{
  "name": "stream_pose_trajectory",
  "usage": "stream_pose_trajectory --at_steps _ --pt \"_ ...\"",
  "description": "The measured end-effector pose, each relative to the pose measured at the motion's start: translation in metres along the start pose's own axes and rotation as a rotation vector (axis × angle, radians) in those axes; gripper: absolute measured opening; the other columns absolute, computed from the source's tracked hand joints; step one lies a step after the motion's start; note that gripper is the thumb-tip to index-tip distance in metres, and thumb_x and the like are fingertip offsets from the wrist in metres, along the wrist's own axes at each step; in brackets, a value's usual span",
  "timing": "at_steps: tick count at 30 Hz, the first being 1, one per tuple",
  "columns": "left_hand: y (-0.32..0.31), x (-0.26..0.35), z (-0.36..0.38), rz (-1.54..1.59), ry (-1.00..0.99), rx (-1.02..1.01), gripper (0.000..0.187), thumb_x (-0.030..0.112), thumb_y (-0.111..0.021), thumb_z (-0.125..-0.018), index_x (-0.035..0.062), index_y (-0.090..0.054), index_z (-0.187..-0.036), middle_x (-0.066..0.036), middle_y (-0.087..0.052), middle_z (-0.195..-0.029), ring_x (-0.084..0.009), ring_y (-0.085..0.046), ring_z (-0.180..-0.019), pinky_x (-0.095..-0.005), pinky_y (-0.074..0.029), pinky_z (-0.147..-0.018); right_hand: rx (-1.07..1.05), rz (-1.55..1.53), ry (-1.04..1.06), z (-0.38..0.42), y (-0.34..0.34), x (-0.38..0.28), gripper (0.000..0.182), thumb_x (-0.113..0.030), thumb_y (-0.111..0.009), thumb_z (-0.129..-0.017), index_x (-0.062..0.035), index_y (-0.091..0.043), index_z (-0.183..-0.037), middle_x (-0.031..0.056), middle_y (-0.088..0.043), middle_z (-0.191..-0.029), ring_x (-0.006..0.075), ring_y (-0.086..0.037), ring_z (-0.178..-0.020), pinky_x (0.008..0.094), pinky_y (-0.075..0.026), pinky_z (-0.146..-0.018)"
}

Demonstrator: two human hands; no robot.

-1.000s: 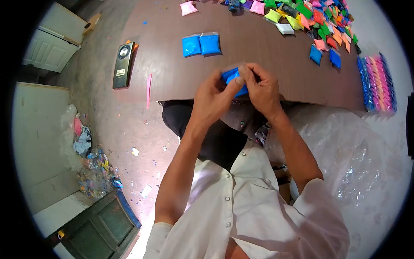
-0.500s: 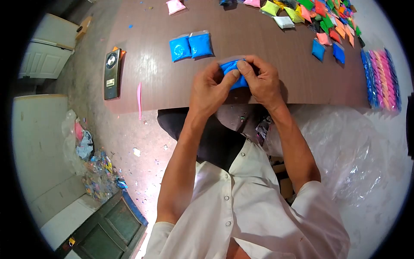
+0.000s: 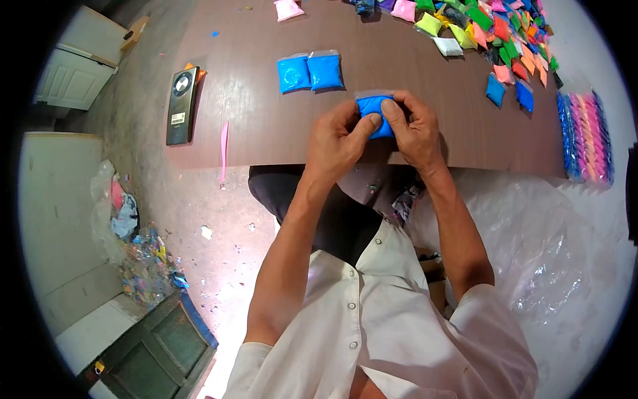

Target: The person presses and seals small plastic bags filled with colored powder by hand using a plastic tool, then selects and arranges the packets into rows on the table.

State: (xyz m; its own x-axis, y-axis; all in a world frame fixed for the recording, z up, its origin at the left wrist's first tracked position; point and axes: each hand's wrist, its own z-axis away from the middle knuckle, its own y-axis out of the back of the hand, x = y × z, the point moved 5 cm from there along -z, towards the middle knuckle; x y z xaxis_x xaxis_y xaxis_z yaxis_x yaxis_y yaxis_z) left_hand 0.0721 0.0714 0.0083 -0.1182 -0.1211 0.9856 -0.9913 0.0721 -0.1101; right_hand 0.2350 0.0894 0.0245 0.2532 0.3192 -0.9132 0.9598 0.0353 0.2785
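Note:
Between my two hands is a small clear packet of blue filling [image 3: 373,105], held just above the table near its front edge. My left hand [image 3: 340,136] grips its left side, thumb pressed on the face. On the other side my right hand [image 3: 413,130] pinches it with the thumb on top and fingers behind. Both thumbs nearly meet at the packet's middle. Two more blue packets [image 3: 309,72] lie side by side on the table, a little beyond my left hand.
A phone [image 3: 181,106] and a pink strip [image 3: 224,149] lie at the table's left. Many colourful packets [image 3: 502,30] are heaped at the back right. Bundled packet strips [image 3: 585,136] lie by the right edge. Clear plastic sheeting [image 3: 518,233] hangs below, and a pink packet [image 3: 288,9] sits far back.
The view has shifted slightly, so the table things appear moved. My hands still hold the blue packet, and my thumbs have moved a little on its face.

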Motion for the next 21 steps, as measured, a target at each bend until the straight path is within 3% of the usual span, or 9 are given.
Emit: stream_pose_trajectory --at_steps 3,5,13,15,21 --pt "0.000 0.010 0.002 -0.038 0.112 -0.016 0.022 0.015 -0.074 -0.099 -0.0041 -0.072 -0.110 -0.005 -0.073 -0.084 -0.0096 -0.065 -0.073 -0.0282 -0.053 -0.063 0.038 -0.049 -0.003 0.001 0.001 0.002 0.026 -0.026 -0.071 -0.104 -0.0008 -0.072 -0.110 0.0040 -0.071 -0.088 0.0106 -0.064 -0.083 0.0281 -0.053 -0.074" --pt "-0.002 0.017 0.004 -0.186 0.211 -0.105 0.032 0.022 -0.074 -0.101 -0.0038 -0.072 -0.121 -0.006 -0.074 -0.096 -0.0105 -0.066 -0.086 -0.0270 -0.055 -0.078 0.075 -0.086 -0.039 0.002 0.003 0.006 0.026 -0.026 -0.071 -0.104 -0.0006 -0.072 -0.110 0.0034 -0.071 -0.089 0.0104 -0.064 -0.083 0.0276 -0.053 -0.074" --pt "0.005 0.009 0.003 -0.165 0.134 -0.102 0.029 0.023 -0.074 -0.099 -0.0024 -0.071 -0.114 -0.004 -0.073 -0.088 -0.0097 -0.063 -0.077 -0.0268 -0.051 -0.069 0.051 -0.029 -0.082 0.002 0.005 0.014 0.028 -0.027 -0.072 -0.102 -0.0002 -0.071 -0.110 0.0049 -0.071 -0.092 0.0098 -0.063 -0.079 0.0280 -0.053 -0.069" --pt "0.006 0.010 0.002 -0.183 0.140 -0.107 0.029 0.023 -0.074 -0.099 -0.0020 -0.071 -0.113 -0.003 -0.072 -0.087 -0.0095 -0.063 -0.076 -0.0264 -0.050 -0.068 0.004 -0.015 -0.001 0.002 0.004 0.006 0.028 -0.027 -0.073 -0.102 -0.0008 -0.071 -0.112 0.0056 -0.071 -0.092 0.0108 -0.062 -0.075 0.0288 -0.052 -0.066" --pt "-0.002 0.017 0.005 -0.094 0.147 -0.080 0.039 0.023 -0.077 -0.096 -0.0041 -0.070 -0.123 -0.009 -0.077 -0.094 -0.0135 -0.071 -0.087 -0.0297 -0.058 -0.080 0.046 -0.142 -0.056 0.002 0.002 0.014 0.028 -0.026 -0.072 -0.102 -0.0006 -0.071 -0.115 0.0063 -0.072 -0.094 0.0115 -0.065 -0.079 0.0283 -0.054 -0.069"
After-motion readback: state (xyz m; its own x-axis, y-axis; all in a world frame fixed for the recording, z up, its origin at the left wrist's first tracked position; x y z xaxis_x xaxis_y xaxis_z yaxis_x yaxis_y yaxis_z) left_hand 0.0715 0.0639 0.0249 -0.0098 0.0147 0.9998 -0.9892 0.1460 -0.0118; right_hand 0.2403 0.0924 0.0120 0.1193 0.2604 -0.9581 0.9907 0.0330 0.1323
